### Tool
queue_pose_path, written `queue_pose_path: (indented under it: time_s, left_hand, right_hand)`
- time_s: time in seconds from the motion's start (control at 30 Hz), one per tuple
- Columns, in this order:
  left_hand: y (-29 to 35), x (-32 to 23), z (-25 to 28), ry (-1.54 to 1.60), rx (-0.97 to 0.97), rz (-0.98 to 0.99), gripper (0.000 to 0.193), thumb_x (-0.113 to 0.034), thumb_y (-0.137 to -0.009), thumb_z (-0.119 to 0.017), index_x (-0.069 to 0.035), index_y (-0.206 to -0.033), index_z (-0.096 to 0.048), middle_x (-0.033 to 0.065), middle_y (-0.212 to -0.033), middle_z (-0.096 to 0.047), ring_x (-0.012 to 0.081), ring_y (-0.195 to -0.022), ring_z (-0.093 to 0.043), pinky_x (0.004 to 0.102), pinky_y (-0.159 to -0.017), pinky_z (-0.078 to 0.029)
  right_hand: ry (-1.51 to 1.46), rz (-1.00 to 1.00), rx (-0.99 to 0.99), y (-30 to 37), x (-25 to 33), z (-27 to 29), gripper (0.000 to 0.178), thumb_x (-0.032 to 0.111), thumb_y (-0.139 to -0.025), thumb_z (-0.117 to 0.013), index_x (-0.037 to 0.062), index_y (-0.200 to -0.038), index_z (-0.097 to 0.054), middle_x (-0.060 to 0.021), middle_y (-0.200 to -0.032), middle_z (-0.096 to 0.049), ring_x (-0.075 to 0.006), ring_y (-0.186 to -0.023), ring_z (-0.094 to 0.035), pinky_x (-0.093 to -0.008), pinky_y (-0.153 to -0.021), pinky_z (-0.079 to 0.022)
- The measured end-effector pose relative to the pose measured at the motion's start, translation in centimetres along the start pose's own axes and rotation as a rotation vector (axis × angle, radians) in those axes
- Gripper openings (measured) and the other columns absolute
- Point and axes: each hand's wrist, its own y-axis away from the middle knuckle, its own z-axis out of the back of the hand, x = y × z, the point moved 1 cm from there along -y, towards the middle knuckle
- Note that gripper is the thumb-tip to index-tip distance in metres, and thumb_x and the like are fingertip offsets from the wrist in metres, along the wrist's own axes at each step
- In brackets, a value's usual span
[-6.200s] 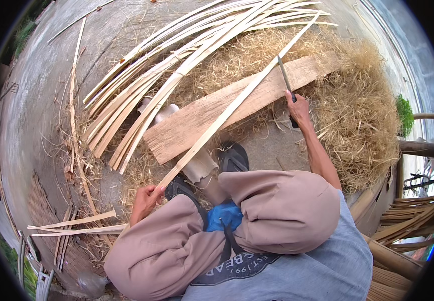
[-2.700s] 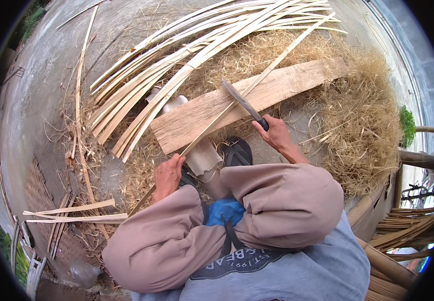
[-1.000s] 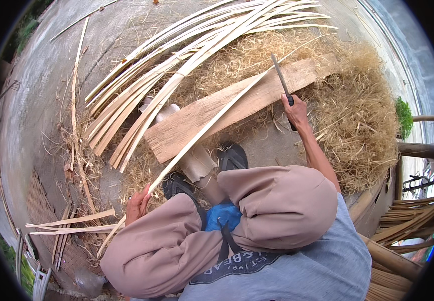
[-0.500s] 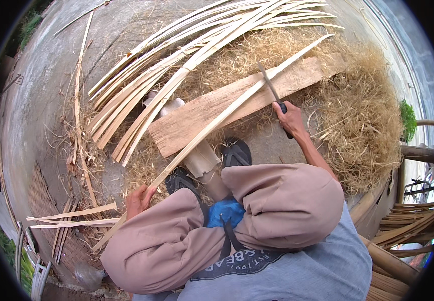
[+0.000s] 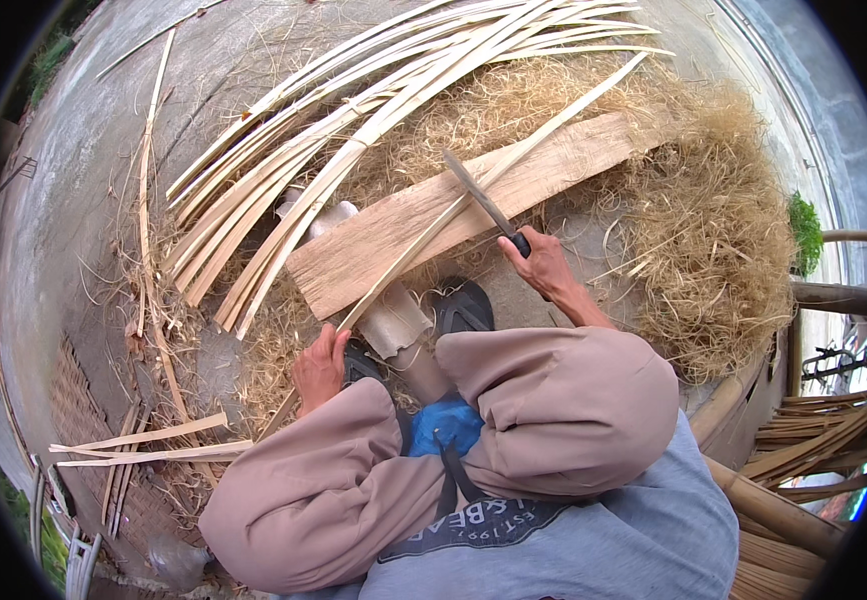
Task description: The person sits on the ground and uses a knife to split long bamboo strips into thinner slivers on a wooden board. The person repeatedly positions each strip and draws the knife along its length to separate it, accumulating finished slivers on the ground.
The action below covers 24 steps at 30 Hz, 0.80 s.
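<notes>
My right hand (image 5: 547, 272) is closed around the black handle of a knife (image 5: 480, 193). Its long grey blade lies across a pale bamboo strip (image 5: 563, 115), pointing up and to the left. Slantwise under the strip is a wooden board (image 5: 353, 262), propped on something grey and cylindrical between my feet. My left hand (image 5: 321, 368) pinches the same strip just past the board's near left corner. Beyond that hand, the strip's tail runs down beside my left knee.
A fan of split bamboo strips (image 5: 293, 215) lies beyond the board. Curly shavings (image 5: 708, 230) are heaped at the right. More loose strips (image 5: 153, 435) rest at the left on a woven mat (image 5: 83, 400). Bamboo poles (image 5: 773, 510) stand at the lower right.
My left hand has moved up and right along the strip, closer to the board. My right hand and the knife have shifted left, toward the middle of the board.
</notes>
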Motion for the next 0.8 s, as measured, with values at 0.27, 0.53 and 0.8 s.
queue_pose_path:
  time_s: [0.27,0.53,0.8]
  left_hand:
    - [3.8,3.9,3.5,0.016,0.065,0.065,0.034,-0.038,-0.106,-0.06,-0.01,-0.089,-0.054,0.0192,-0.069,-0.063,0.0463,-0.067,-0.062,0.0541,-0.059,-0.042]
    - [6.2,7.0,4.1,0.048,0.088,0.148,0.034,-0.037,-0.104,-0.064,-0.008,-0.086,-0.057,0.018,-0.067,-0.062,0.0447,-0.063,-0.06,0.0533,-0.058,-0.04]
    - [1.8,4.1,3.5,0.167,0.097,-0.03,0.04,-0.037,-0.104,-0.065,-0.005,-0.082,-0.056,0.0166,-0.064,-0.059,0.04,-0.057,-0.057,0.0493,-0.057,-0.041]
  right_hand:
    - [0.029,0.054,-0.055,-1.2,-3.3,0.3,0.046,0.044,-0.098,-0.072,0.0017,-0.085,-0.058,-0.0211,-0.073,-0.063,-0.0412,-0.069,-0.066,-0.0492,-0.065,-0.052]
    - [0.108,0.084,-0.182,-2.6,-6.1,1.7,0.05,0.047,-0.099,-0.07,-0.0004,-0.082,-0.064,-0.0196,-0.064,-0.065,-0.0374,-0.057,-0.063,-0.0486,-0.058,-0.05]
    - [-0.134,0.092,-0.24,-3.0,-6.4,0.9,0.048,0.044,-0.106,-0.06,-0.0027,-0.099,-0.066,-0.0177,-0.079,-0.068,-0.0265,-0.058,-0.064,-0.0398,-0.057,-0.052]
